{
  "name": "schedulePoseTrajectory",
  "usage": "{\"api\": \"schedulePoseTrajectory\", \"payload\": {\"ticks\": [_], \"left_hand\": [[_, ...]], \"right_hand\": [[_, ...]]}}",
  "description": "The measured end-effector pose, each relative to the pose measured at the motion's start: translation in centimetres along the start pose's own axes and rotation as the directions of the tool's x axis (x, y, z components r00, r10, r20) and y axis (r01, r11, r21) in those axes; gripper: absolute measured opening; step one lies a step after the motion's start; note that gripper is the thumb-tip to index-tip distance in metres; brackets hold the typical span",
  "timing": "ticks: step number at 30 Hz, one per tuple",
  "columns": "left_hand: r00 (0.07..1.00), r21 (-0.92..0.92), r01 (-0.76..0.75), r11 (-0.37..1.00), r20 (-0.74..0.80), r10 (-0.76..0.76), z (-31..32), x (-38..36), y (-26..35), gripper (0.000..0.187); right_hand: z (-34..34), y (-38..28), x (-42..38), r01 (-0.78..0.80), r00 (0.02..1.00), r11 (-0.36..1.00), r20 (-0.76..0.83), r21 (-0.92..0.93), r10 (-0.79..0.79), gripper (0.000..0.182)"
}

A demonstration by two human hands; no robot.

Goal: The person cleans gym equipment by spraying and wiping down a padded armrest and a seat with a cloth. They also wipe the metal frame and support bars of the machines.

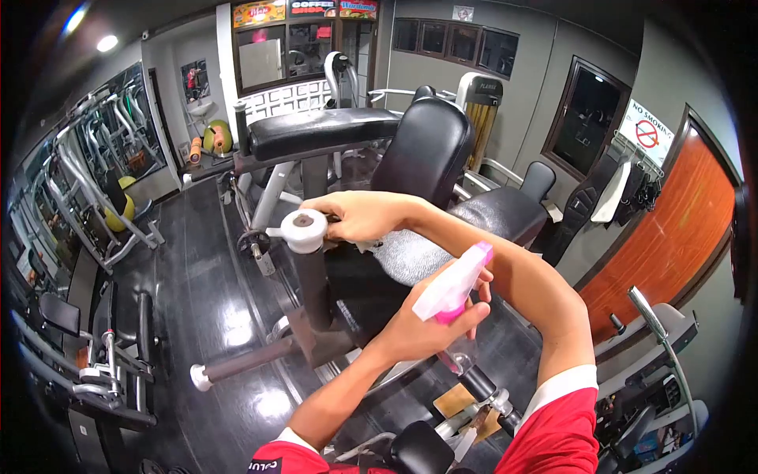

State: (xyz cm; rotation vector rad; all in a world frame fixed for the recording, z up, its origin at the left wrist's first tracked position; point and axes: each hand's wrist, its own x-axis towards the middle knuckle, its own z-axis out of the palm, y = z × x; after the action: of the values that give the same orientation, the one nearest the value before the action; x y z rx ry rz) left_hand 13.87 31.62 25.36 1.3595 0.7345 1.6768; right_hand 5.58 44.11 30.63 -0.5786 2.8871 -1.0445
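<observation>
My left hand (422, 320) is wrapped round a spray bottle with a white and pink trigger head (456, 286); its clear lower part shows below the fingers. Crossing above it, my right arm reaches left over the machine's seat. At its end, my right hand (359, 215) is closed, fingers curled down beside the white round cap (304, 229) of a dark upright post. A crumpled white cloth (368, 246) peeks out under that hand, and most of it is hidden. Right behind are a black padded backrest (426, 146) and a shiny black seat (422, 254).
A long black pad (324, 130) lies across the machine's far side. A low bar with a white end cap (201, 378) juts out left near the floor. More gym machines (106, 189) line the left. A wooden door (663, 237) is at the right.
</observation>
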Motion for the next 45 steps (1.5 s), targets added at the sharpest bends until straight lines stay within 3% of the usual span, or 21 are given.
{"api": "schedulePoseTrajectory", "payload": {"ticks": [2, 4, 6, 10, 11, 12, 14, 17, 20, 22, 24, 25, 32, 35, 37, 38, 40, 42, 43, 44, 45], "left_hand": [[0.999, -0.014, 0.025, 1.0, 0.032, -0.024, -0.1, -0.2, 0.3, 0.034], [0.999, -0.043, 0.023, 0.999, 0.048, -0.021, -0.2, -1.3, 0.3, 0.034], [0.997, 0.005, 0.022, 1.0, 0.077, -0.023, -0.5, -3.2, 0.5, 0.034], [0.996, 0.104, 0.081, 0.991, 0.031, -0.084, 0.1, -8.1, 1.2, 0.034], [0.996, 0.076, 0.083, 0.994, 0.033, -0.086, 0.4, -9.0, 1.3, 0.033], [0.995, 0.064, 0.087, 0.994, 0.049, -0.091, 0.5, -9.9, 1.1, 0.033], [0.995, 0.102, 0.051, 0.994, 0.085, -0.059, 0.8, -11.2, 1.2, 0.032], [0.997, 0.184, 0.014, 0.983, 0.066, -0.027, 0.6, -13.4, 1.4, 0.034], [1.0, 0.234, 0.002, 0.972, -0.012, 0.001, 0.1, -16.2, 1.6, 0.035], [0.99, 0.188, 0.089, 0.978, -0.127, -0.065, -0.4, -18.2, 1.7, 0.035], [0.983, 0.173, 0.105, 0.979, -0.165, -0.076, -0.8, -19.9, 2.1, 0.033], [0.975, 0.163, 0.098, 0.982, -0.213, -0.062, -0.9, -20.6, 2.2, 0.033], [0.931, 0.092, 0.141, 0.986, -0.35, -0.101, -2.9, -25.7, 1.2, 0.033], [0.92, 0.089, 0.101, 0.991, -0.387, -0.059, -3.5, -27.1, 1.0, 0.034], [0.912, 0.079, 0.1, 0.992, -0.407, -0.06, -3.8, -27.6, 1.5, 0.033], [0.902, 0.07, 0.097, 0.993, -0.427, -0.058, -3.9, -27.7, 1.7, 0.032], [0.902, 0.031, 0.057, 0.998, -0.43, -0.038, -4.1, -28.1, 1.8, 0.029], [0.908, 0.097, 0.063, 0.993, -0.419, -0.017, -4.6, -28.4, 2.2, 0.028], [0.909, 0.097, 0.059, 0.994, -0.417, -0.013, -4.9, -28.4, 2.3, 0.028], [0.9, 0.102, 0.076, 0.992, -0.436, -0.024, -5.0, -28.5, 2.3, 0.027], [0.89, 0.106, 0.098, 0.99, -0.453, -0.039, -5.0, -28.6, 2.4, 0.027]], "right_hand": [[0.9, -1.0, -0.7, 0.014, 0.993, 0.998, -0.113, -0.053, -0.02, 0.035], [1.0, -1.6, -2.2, -0.187, 0.91, 0.982, -0.37, 0.041, 0.189, 0.039], [1.6, -3.2, -3.5, -0.167, 0.64, 0.788, -0.543, 0.593, 0.544, 0.035], [2.7, -6.8, -4.0, 0.362, 0.28, 0.916, -0.957, 0.172, 0.069, 0.02], [3.4, -8.4, -3.7, 0.275, 0.272, 0.96, -0.962, 0.046, -0.032, 0.025], [3.5, -8.8, -3.4, 0.126, 0.372, 0.922, -0.844, -0.366, -0.386, 0.031], [4.8, -10.2, -2.2, 0.071, 0.664, 0.776, -0.55, -0.627, -0.506, 0.03], [3.6, -10.6, -1.2, 0.029, 0.732, 0.905, -0.608, -0.425, -0.309, 0.024], [4.0, -11.2, -1.0, -0.082, 0.69, 0.979, -0.72, -0.186, -0.079, 0.021], [6.0, -11.0, -1.1, -0.084, 0.628, 0.958, -0.761, -0.274, -0.163, 0.029], [8.3, -10.7, -1.7, -0.218, 0.437, 0.792, -0.782, -0.571, -0.444, 0.044], [9.5, -10.2, -2.2, -0.209, 0.421, 0.808, -0.796, -0.551, -0.434, 0.057], [15.9, -10.3, -2.4, -0.356, 0.344, 0.822, -0.88, -0.444, -0.327, 0.051], [14.9, -10.5, -2.7, -0.154, 0.245, 0.95, -0.942, -0.271, -0.229, 0.047], [13.5, -10.4, -2.9, -0.118, -0.008, 0.985, -0.991, -0.13, -0.131, 0.034], [12.8, -9.1, -3.2, 0.242, -0.132, 0.966, -0.983, 0.091, 0.126, 0.026], [11.7, -10.1, -4.4, 0.694, -0.159, 0.685, -0.88, 0.222, 0.446, 0.034], [11.7, -9.8, -3.9, 0.368, -0.49, 0.929, -0.859, -0.05, 0.148, 0.031], [12.5, -10.0, -3.4, 0.079, -0.498, 0.988, -0.863, -0.137, -0.08, 0.029], [13.4, -10.0, -3.4, -0.292, -0.332, 0.926, -0.883, -0.238, -0.331, 0.03], [14.5, -9.7, -3.3, -0.393, -0.055, 0.847, -0.911, -0.357, -0.409, 0.036]]}}
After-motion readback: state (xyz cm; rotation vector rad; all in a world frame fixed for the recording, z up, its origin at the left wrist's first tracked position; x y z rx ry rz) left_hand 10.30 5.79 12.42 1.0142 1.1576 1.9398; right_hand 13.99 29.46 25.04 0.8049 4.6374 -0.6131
